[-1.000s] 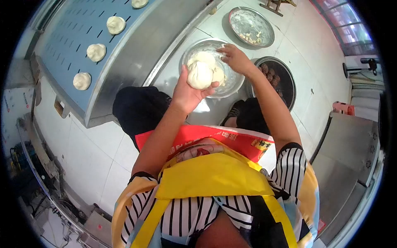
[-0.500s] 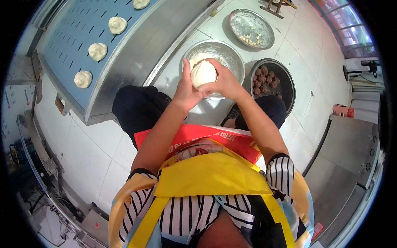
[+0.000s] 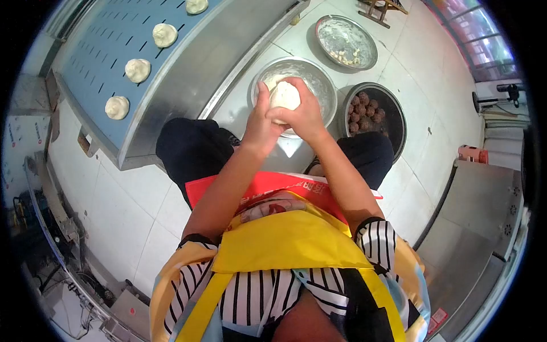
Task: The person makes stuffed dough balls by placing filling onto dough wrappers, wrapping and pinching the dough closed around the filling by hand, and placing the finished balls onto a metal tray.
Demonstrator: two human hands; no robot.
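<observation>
Between my two hands is a round, pale dough bun (image 3: 285, 97), held above a steel bowl (image 3: 326, 85) with floury smears inside. My left hand (image 3: 260, 122) cups the bun from the left, thumb up along its side. On the other side my right hand (image 3: 307, 115) wraps round it, fingers over the far edge and thumb across the near face. The bun's underside is hidden by my hands. Several shaped buns, such as one bun (image 3: 117, 108), sit in a row on a blue slotted surface (image 3: 85, 85) at the upper left.
A dark round pan (image 3: 395, 134) right of the bowl holds several brown meat-like balls (image 3: 364, 111). Behind it stands a floury basin (image 3: 347, 40) with dough scraps. A metal side wall (image 3: 188, 74) borders the blue surface. A wooden stool (image 3: 383, 10) stands far back.
Both hands still hold the bun. My right hand has shifted slightly left, covering more of the bun with its fingers and thumb. The camera view has moved a little.
</observation>
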